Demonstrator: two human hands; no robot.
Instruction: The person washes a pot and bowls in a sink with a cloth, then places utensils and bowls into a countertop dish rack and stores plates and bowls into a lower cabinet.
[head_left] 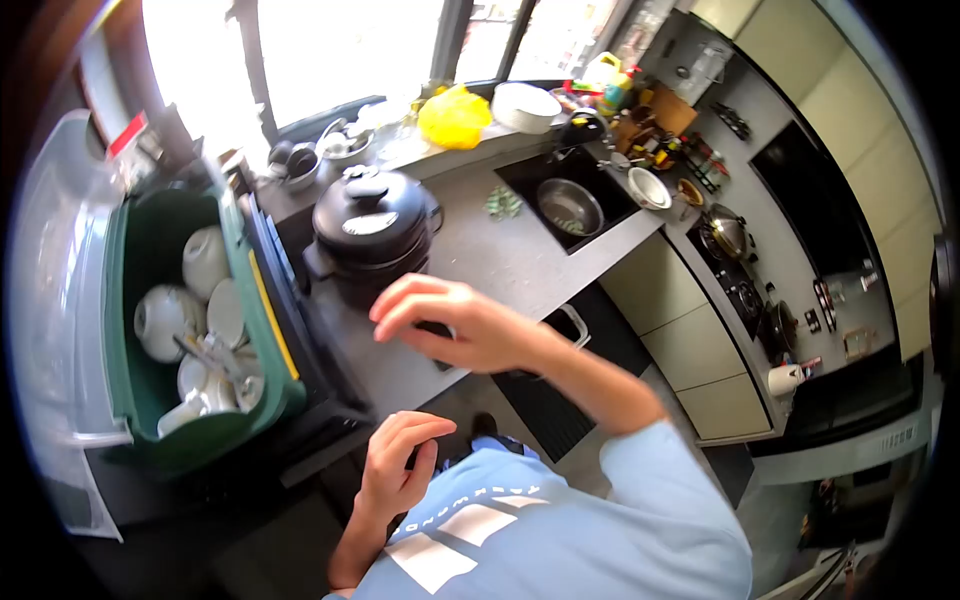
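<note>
My right hand (435, 318) is over the counter's front edge, just below a black lidded pot (370, 225). Its fingers are bent and apart from the thumb, with nothing seen in them. Nearer my body, my left hand (398, 465) hangs in front of my blue shirt, fingers loosely curved, a gap beside the thumb, holding nothing visible. Neither hand visibly touches the pot. To the left, a green bin (125, 320) with its clear lid (50, 270) raised holds several white bowls (168, 322) and some utensils.
Beyond the grey counter (480, 255) are a dark sink with a pan (570, 205), a yellow bag (455, 117) and a white basin (525, 107) on the window ledge. A stove with a kettle (727, 232) stands right. Below it are cabinets (690, 340).
</note>
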